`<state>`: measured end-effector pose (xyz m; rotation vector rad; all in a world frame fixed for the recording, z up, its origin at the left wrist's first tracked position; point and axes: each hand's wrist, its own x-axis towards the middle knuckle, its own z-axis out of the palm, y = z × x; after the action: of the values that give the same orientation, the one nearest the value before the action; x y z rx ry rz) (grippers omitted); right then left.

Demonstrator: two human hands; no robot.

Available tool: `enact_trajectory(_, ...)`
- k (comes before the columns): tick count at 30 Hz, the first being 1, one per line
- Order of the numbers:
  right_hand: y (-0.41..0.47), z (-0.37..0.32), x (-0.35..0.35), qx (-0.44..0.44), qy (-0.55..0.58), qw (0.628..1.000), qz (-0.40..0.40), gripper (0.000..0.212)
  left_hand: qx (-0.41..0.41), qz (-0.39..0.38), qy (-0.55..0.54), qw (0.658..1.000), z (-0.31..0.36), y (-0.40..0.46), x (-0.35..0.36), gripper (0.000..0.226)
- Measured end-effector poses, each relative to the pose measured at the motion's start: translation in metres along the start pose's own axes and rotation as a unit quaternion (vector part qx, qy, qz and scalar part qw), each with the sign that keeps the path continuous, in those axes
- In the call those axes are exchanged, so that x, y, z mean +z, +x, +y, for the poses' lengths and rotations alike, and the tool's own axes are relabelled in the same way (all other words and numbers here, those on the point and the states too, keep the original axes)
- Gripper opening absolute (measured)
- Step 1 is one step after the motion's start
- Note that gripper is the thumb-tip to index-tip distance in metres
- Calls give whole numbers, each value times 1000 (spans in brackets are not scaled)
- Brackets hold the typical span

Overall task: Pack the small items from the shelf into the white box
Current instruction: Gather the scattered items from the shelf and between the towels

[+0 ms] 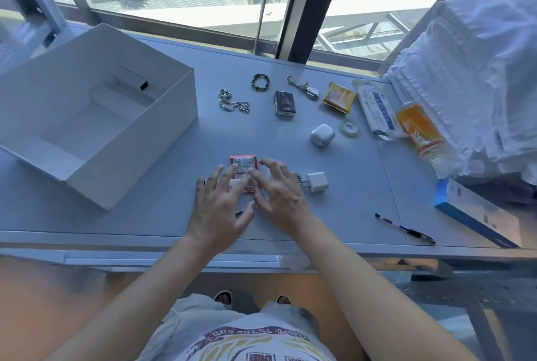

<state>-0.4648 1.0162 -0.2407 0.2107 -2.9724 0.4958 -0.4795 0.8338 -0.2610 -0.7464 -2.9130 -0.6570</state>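
A small red packet (245, 165) lies flat on the grey shelf (162, 203) near the front middle. My left hand (219, 206) and my right hand (280, 195) hover over it with fingers spread, fingertips touching or just above the packet; neither grips it. The open white box (162, 131) stands at the left with nothing in it. Other small items lie behind: a white charger plug (317, 182), a white earbud case (322, 135), a tape roll (349, 128), a dark small box (284, 103), a bead bracelet (260, 82), a chain necklace (232, 104), a watch (305, 88), a yellow sachet (338, 97).
At the right lie an orange drink bottle (421, 135), a white-blue packet (377, 112), a blue-white carton (476, 212), a black pen (405, 228) and a heap of white plastic bags (476, 70). A window runs behind the shelf.
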Motion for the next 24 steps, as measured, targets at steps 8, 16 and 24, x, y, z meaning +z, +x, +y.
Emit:
enact_trajectory(8,74,1,-18,26,-11,999,-31,59,-19,48,-108,993,-56,57,-21,56)
enact_trajectory(16,169,4,9,35,-52,988,-141,94,-60,77,-91,991,-63,64,-13,55)
enact_trajectory(24,227,0,13,33,-52,975,-212,100,-66,68,-68,993,-64,66,-11,57)
